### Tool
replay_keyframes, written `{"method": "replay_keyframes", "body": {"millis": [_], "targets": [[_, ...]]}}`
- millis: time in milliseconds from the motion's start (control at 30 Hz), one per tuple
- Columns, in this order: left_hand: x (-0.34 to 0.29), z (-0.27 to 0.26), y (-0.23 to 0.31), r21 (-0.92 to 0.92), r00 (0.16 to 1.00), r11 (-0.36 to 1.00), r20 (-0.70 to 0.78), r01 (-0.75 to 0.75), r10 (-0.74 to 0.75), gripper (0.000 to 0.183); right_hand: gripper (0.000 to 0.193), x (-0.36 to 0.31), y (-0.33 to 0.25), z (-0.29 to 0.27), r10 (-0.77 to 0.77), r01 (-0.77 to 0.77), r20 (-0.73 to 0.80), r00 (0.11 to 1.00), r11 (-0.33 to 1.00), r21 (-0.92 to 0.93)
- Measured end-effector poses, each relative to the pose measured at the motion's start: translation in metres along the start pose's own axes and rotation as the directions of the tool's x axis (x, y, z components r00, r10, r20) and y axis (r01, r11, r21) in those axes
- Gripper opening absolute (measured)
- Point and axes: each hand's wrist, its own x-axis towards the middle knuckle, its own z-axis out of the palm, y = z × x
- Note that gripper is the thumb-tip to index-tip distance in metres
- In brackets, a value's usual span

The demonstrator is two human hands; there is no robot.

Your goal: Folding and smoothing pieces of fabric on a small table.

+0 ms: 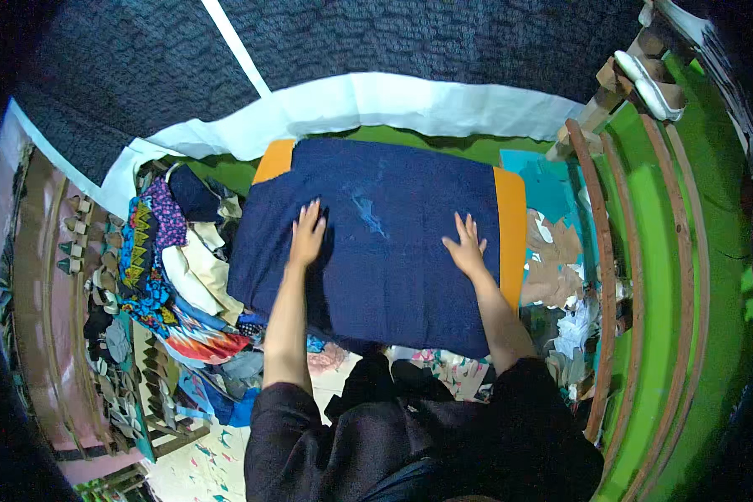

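Observation:
A dark navy cloth (410, 284) lies spread over an orange-topped table (512, 234), whose orange shows at the right end and the far left corner. My left hand (308, 234) rests flat on the left part of the cloth, fingers stretched forward. On the right part lies my right hand (467, 244), fingers spread apart, near the orange strip. Neither hand grips anything. A pale bluish mark (366, 213) shows on the cloth between and beyond my hands. The cloth's near edge hangs over the table side toward me.
Left of the table is a heap of patterned and cream fabrics (197, 272). Brown and white scraps (552, 263) lie to the right, beside wooden rails (598, 276) on a green wall. White shoes (648, 88) sit at the upper right. Scraps litter the pale floor (205, 464).

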Motion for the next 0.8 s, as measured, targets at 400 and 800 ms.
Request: {"method": "replay_keyframes", "body": {"millis": [400, 800], "targets": [[-0.204, -0.036, -0.057, 0.500, 0.975, 0.866, 0.188, 0.005, -0.115, 0.057, 0.055, -0.195, 0.056, 0.045, -0.214, 0.238, 0.111, 0.970, 0.927, -0.291], [-0.183, -0.052, -0.080, 0.127, 0.846, 0.950, -0.500, 0.284, -0.186, 0.040, 0.056, -0.210, 0.067, 0.057, -0.199, 0.196, 0.017, 0.980, 0.945, -0.262]]}}
